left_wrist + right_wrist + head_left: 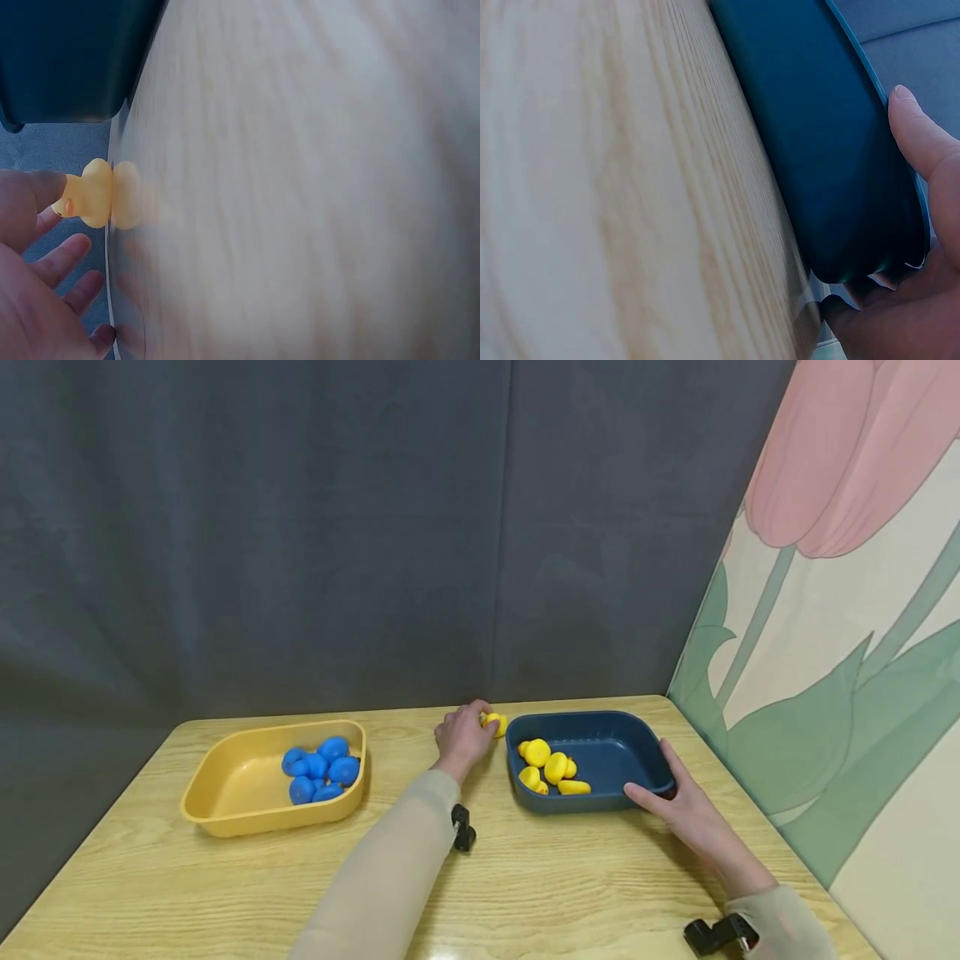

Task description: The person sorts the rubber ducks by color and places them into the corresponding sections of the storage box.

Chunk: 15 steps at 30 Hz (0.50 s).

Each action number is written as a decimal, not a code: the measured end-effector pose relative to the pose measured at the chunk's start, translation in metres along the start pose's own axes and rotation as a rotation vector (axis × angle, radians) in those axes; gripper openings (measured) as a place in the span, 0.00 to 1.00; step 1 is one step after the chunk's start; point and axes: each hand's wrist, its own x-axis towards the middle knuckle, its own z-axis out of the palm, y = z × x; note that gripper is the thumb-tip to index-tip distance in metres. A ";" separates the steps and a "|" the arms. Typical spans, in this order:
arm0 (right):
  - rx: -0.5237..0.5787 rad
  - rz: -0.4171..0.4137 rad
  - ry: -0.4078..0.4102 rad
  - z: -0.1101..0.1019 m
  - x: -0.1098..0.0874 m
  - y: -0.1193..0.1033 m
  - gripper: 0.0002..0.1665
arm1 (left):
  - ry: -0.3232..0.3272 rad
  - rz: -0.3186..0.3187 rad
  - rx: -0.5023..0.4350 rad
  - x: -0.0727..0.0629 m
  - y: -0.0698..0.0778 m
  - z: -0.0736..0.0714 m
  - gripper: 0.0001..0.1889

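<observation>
At the back of the table, my left hand (462, 739) pinches a small yellow rubber duck (498, 726) by its head, between thumb and forefinger. In the left wrist view the duck (95, 193) stands on the tabletop and the other fingers spread away from it. Just right of it is a dark blue basin (611, 756) with several yellow ducks (556, 767) gathered in its left part. My right hand (693, 818) grips the basin's right end, thumb over the rim; in the right wrist view its fingers (840, 311) are curled under the corner, partly hidden.
A yellow basin (240, 781) stands on the left of the wooden table (555, 893), with several blue rounded toys (316, 767) heaped in its right part. A dark curtain (337, 543) hangs behind the table's back edge. A flower-patterned wall (825, 635) runs along the right.
</observation>
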 end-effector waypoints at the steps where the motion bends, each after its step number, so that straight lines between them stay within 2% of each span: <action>1: -0.001 -0.001 0.000 0.000 0.000 0.000 0.70 | 0.004 0.003 -0.003 0.000 0.000 0.000 0.15; 5: -0.006 -0.004 0.005 0.000 0.000 0.000 0.71 | 0.017 0.021 -0.019 -0.002 -0.002 -0.001 0.14; 15: -0.029 0.008 0.004 0.000 0.002 0.000 0.70 | -0.011 0.053 -0.101 -0.005 -0.008 -0.001 0.12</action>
